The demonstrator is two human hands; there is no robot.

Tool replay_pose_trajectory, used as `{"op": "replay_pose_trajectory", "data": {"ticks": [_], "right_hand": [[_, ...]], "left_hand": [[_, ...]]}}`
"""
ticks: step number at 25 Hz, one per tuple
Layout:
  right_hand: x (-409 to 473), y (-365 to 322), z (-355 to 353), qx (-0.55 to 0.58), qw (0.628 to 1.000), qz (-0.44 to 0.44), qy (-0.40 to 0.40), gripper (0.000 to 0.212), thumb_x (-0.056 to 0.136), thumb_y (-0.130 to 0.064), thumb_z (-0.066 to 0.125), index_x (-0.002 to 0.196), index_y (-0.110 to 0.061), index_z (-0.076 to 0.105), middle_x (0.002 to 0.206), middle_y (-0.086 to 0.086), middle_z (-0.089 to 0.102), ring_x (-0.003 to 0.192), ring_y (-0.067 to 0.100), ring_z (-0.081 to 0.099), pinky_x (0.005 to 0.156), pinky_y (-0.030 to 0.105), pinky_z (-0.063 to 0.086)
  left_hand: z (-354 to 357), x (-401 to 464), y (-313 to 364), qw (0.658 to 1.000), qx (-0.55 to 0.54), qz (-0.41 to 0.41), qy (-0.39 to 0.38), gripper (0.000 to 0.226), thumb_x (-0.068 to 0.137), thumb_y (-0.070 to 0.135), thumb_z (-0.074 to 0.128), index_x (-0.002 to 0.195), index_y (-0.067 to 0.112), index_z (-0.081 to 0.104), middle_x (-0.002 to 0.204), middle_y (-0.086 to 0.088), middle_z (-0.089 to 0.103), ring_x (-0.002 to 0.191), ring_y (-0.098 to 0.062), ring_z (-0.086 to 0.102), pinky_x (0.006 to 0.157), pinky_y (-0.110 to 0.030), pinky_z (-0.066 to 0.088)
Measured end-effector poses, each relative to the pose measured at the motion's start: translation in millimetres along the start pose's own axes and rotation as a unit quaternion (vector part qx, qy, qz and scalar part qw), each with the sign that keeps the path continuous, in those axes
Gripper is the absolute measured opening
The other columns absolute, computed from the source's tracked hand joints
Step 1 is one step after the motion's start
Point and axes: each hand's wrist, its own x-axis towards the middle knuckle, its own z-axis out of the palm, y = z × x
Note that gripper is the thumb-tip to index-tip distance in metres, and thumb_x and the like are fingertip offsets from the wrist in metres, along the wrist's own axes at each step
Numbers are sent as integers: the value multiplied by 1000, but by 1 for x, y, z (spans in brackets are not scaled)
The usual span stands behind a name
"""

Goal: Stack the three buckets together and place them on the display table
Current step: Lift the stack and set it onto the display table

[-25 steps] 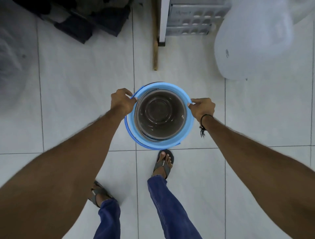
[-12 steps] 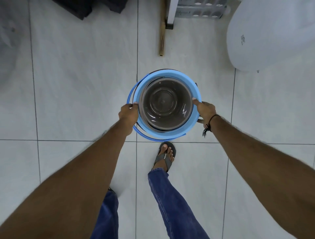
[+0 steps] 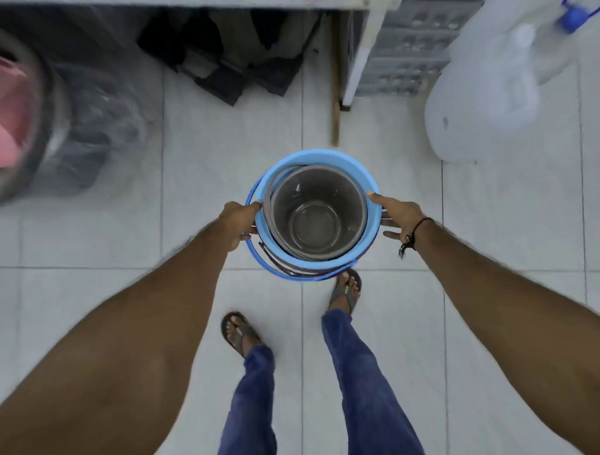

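Note:
I hold a nested stack of buckets over the tiled floor: a light blue bucket outside, a dark grey bucket inside it. Thin handles hang below the near rim. My left hand grips the left rim with thumb on top. On the right rim my right hand holds the stack, thumb on the rim and fingers under it. A pale edge of a table runs along the top of the view.
Dark bags and a plastic-wrapped bundle lie under the table. A pink-lined basin is far left. A table leg, wooden stick, grey crate and large white water jug stand on the right. My sandalled feet are below the buckets.
The view has tilted up and forward, bringing the table edge and the things under it into sight. The stack has tilted and come higher between my hands; my left foot has stepped forward.

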Motion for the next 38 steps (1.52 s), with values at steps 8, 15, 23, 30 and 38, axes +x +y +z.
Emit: {"op": "replay_pose_trajectory", "data": {"ticks": [8, 15, 23, 30, 38], "right_hand": [[-271, -141, 94, 40, 987, -152, -21, 66, 59, -60, 81, 104, -14, 70, 100, 2, 69, 94, 17, 54, 79, 36, 42], [-415, -298, 157, 62, 952, -298, -9, 68, 50, -61, 84, 95, -12, 71, 88, 5, 72, 73, 17, 56, 61, 30, 41], [-440, -510, 206, 82, 919, -386, 19, 68, 37, -66, 83, 82, -17, 72, 68, -1, 70, 56, 13, 50, 57, 28, 38], [-389, -669, 252, 32, 927, -374, -3, 53, 58, -63, 78, 85, -20, 67, 73, -2, 65, 68, 9, 52, 59, 30, 35], [-300, -751, 310, 49, 952, -302, -18, 36, 74, -56, 71, 74, -23, 57, 62, -4, 49, 50, 8, 40, 50, 25, 30]], "left_hand": [[-254, -196, 96, 992, -31, 117, 23, 29, 92, 40, 57, 87, 13, 66, 74, -4, 69, 65, -19, 66, 76, -37, 51], [-412, -305, 209, 941, -144, 282, 121, 30, 86, 36, 62, 100, 9, 65, 79, -10, 71, 50, -21, 62, 52, -28, 53], [-521, -314, 367, 923, -165, 327, 122, 25, 93, 32, 48, 77, 14, 55, 69, -5, 56, 53, -16, 47, 53, -26, 36], [-577, -244, 500, 913, -208, 324, 139, 36, 93, 30, 51, 118, 6, 62, 93, -14, 65, 55, -20, 55, 49, -28, 45], [-595, -116, 579, 925, -230, 284, 102, 20, 99, 25, 48, 100, 9, 60, 67, -8, 60, 48, -20, 54, 31, -16, 40]]}}
